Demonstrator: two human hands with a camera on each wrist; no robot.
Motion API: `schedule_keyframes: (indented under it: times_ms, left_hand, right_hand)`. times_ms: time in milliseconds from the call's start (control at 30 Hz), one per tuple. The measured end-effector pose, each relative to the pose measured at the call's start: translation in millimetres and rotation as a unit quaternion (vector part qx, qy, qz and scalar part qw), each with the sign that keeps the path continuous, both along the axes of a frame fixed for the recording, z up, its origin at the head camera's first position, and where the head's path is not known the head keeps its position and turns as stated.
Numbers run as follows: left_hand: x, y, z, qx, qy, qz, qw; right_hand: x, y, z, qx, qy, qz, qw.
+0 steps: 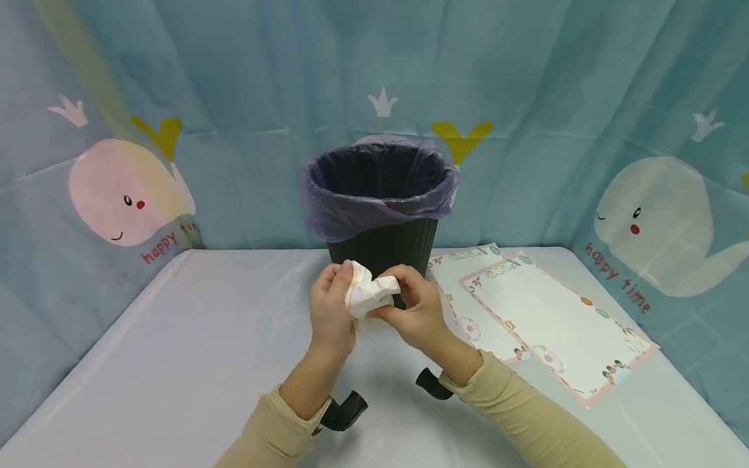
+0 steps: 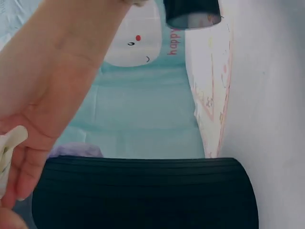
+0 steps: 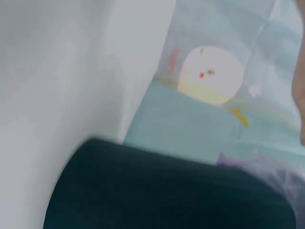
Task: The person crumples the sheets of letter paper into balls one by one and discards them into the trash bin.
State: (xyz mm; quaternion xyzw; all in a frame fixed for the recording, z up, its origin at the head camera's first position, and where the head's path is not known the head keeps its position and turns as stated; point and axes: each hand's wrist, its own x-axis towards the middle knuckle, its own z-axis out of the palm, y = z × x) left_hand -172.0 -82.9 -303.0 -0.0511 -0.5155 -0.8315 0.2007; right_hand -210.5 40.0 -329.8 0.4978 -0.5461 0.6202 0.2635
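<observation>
Both hands hold a crumpled piece of white paper (image 1: 367,291) in front of the bin, seen in the head view. My left hand (image 1: 332,312) grips its left side, thumb on top. On the other side, my right hand (image 1: 418,312) pinches the paper between thumb and fingers. Faint yellowish marks show on the crumpled paper. A bit of the paper (image 2: 8,155) also appears at the left edge of the left wrist view, by the palm. Behind the hands stands a dark trash bin (image 1: 383,244), lined with a purple plastic bag (image 1: 363,218) folded over its rim.
Two flat sheets with pink printed borders, a nearer one (image 1: 556,318) overlapping a farther one (image 1: 462,273), lie right of the bin on the white table (image 1: 193,351). A blue curtain (image 1: 251,84) with cartoon whales hangs behind. Black wrist devices (image 1: 345,411) sit below the forearms.
</observation>
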Motion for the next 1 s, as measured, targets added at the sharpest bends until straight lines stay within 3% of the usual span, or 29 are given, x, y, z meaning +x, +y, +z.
schedule_keyframes:
  times_ms: [167, 233, 300, 367, 433, 500, 567, 667, 733, 833, 900, 1000]
  left_hand:
    - [-5.7, 3.2, -3.4, -0.001, 0.016, 0.04, 0.9991]
    - [-8.6, -0.2, -4.5, -0.037, 0.003, 0.042, 0.9984]
    - [-10.2, -7.2, -5.0, -0.11, -0.01, 0.031, 0.9934]
    - [-8.1, -16.0, -4.8, -0.204, -0.013, 0.003, 0.9789]
    - [-4.3, -25.2, -3.5, -0.286, 0.001, -0.04, 0.9573]
    - [-1.0, -32.6, -2.1, -0.307, 0.01, -0.096, 0.9466]
    - [2.1, -38.0, -0.6, -0.294, 0.01, -0.152, 0.9438]
    - [4.2, -43.0, 1.7, -0.246, -0.017, -0.213, 0.9456]
    - [5.5, -44.5, 3.1, -0.231, -0.039, -0.23, 0.9447]
    - [5.4, -43.2, 4.3, -0.191, -0.068, -0.221, 0.954]
    - [5.2, -40.3, 5.0, -0.151, -0.08, -0.198, 0.9652]
    - [5.8, -35.7, 5.4, -0.11, -0.077, -0.168, 0.9766]
  right_hand:
    - [8.7, -6, -4.1, -0.039, -0.038, -0.025, 0.9982]
    - [10.6, -6, -3.5, -0.035, -0.056, -0.045, 0.9968]
    - [11.0, -4, -0.3, -0.022, -0.084, -0.063, 0.9942]
    - [9.8, 1, 5.1, -0.005, -0.135, -0.067, 0.9885]
    - [6.0, 9, 11.7, 0.009, -0.194, -0.045, 0.98]
    - [1.0, 17, 17.3, 0.021, -0.252, 0.005, 0.9674]
    - [-3.9, 25, 20.7, 0.037, -0.279, 0.059, 0.9579]
    - [-8.9, 35, 21.9, 0.091, -0.254, 0.083, 0.9595]
    - [-10.4, 38, 21.9, 0.117, -0.2, 0.044, 0.9717]
    - [-10.1, 36, 21.8, 0.138, -0.11, -0.06, 0.9825]
    - [-8.2, 34, 21.5, 0.154, -0.054, -0.108, 0.9807]
    - [-4.6, 34, 19.7, 0.217, 0.001, -0.095, 0.9716]
